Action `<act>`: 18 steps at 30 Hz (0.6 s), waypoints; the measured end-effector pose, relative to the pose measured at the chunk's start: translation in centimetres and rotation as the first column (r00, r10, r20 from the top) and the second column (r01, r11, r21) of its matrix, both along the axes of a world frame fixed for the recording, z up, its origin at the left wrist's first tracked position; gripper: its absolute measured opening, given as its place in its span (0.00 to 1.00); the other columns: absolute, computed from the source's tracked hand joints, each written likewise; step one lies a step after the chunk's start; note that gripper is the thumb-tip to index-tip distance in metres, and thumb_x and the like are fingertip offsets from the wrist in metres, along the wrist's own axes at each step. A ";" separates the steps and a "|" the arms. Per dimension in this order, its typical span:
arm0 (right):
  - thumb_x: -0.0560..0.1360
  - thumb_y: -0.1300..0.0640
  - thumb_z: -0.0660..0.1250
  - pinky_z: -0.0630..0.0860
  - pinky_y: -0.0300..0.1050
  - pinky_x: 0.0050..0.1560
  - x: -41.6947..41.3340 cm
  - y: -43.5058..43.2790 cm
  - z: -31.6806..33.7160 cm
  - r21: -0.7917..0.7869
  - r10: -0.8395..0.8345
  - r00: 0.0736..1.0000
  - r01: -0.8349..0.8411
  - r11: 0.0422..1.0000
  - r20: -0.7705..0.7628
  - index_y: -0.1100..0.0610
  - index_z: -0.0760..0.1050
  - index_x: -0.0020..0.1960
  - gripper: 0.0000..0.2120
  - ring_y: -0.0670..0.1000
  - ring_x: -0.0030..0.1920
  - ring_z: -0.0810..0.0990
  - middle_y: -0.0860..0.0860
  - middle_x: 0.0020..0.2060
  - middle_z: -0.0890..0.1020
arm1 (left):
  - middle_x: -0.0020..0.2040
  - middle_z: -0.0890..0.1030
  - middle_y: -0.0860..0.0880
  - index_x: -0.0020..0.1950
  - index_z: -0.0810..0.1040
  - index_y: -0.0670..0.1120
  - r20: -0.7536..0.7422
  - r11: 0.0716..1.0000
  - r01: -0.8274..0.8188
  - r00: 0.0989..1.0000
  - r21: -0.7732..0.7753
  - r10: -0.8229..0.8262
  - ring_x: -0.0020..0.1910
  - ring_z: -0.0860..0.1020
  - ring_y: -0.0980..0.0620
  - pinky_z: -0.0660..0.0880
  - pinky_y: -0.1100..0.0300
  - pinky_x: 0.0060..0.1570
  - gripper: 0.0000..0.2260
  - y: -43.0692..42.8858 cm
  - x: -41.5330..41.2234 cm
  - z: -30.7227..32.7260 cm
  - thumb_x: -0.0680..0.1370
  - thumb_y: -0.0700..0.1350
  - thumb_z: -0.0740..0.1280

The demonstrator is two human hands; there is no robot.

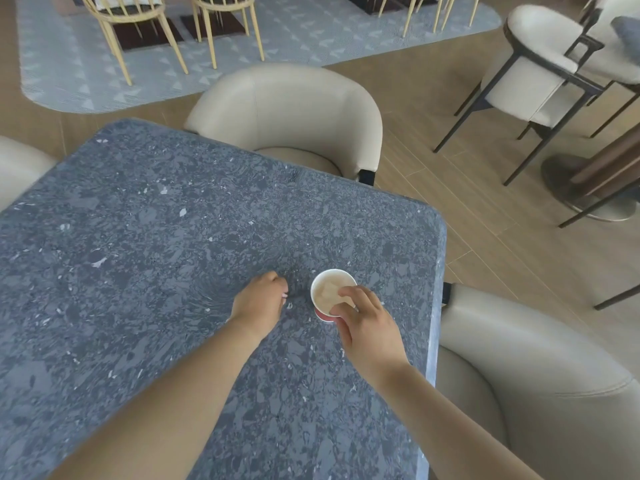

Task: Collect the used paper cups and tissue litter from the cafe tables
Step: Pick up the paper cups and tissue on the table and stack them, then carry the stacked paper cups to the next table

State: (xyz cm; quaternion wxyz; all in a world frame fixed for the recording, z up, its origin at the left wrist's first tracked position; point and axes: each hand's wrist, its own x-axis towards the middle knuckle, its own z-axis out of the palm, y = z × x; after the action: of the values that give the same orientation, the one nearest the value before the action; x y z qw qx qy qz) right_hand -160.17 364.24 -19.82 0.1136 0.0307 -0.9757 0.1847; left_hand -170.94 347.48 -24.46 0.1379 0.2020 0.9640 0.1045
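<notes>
On the dark speckled table (166, 237), the left hand (258, 301) rests with its fingers curled under; whether it holds anything cannot be told. Just right of it, near the table's right edge, stands the paper cup (321, 303) with crumpled tissue (328, 289) inside. The right hand (363, 327) grips its near rim.

Armchair (284, 105), beige, padded. Second armchair (540, 368), placed at right. Dark-legged chair (533, 74), set apart. Wooden chairs (126, 8), set on rug (311, 39). Floor (450, 140), planked.

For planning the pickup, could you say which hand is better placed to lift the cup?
Right: the right hand grips the paper cup at its rim; the left hand is curled beside it.
</notes>
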 end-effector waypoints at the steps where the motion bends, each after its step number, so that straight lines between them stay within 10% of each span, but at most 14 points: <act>1: 0.63 0.68 0.76 0.77 0.44 0.26 0.1 0.0 0.0 -0.002 0.001 1.000 -0.001 1.000 -0.002 0.58 0.79 0.38 0.08 0.56 0.49 0.81 0.55 0.47 0.81 | 0.52 0.74 0.49 0.52 0.77 0.47 -0.002 0.999 0.023 1.000 -0.024 -0.023 0.54 0.74 0.47 0.70 0.57 0.41 0.08 0.2 0.1 0.1 0.77 0.37 0.62; 5: 0.62 0.67 0.77 0.78 0.44 0.25 0.7 -0.1 0.4 0.016 -0.001 1.000 0.002 1.000 -0.007 0.58 0.80 0.37 0.08 0.56 0.50 0.81 0.55 0.46 0.82 | 0.54 0.77 0.50 0.52 0.78 0.49 0.029 0.998 0.062 0.998 0.006 -0.062 0.53 0.75 0.48 0.75 0.55 0.47 0.10 0.3 1.2 0.9 0.77 0.37 0.61; 11: 0.57 0.69 0.78 0.78 0.43 0.25 4.0 -0.2 2.2 0.038 -0.008 1.000 0.008 0.999 -0.003 0.58 0.81 0.37 0.12 0.56 0.48 0.81 0.54 0.46 0.82 | 0.44 0.79 0.55 0.49 0.78 0.50 -0.088 0.888 0.043 0.996 0.458 -0.003 0.41 0.77 0.55 0.74 0.60 0.40 0.04 0.9 3.9 7.3 0.76 0.45 0.66; 18: 0.59 0.67 0.77 0.76 0.40 0.27 11.1 -0.1 6.7 0.052 -0.109 0.993 0.111 0.992 -0.038 0.57 0.81 0.39 0.11 0.55 0.45 0.82 0.53 0.45 0.82 | 0.51 0.78 0.59 0.53 0.77 0.53 -0.088 0.853 0.270 0.962 0.446 -0.258 0.47 0.76 0.56 0.73 0.61 0.43 0.09 3.4 10.9 12.3 0.74 0.43 0.68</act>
State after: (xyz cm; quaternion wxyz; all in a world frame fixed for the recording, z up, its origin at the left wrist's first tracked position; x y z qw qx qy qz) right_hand -149.04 364.15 -13.13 0.1399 -0.0169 -0.9784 0.1513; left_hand -160.04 350.91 -12.18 0.0878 0.3603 0.8775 0.3041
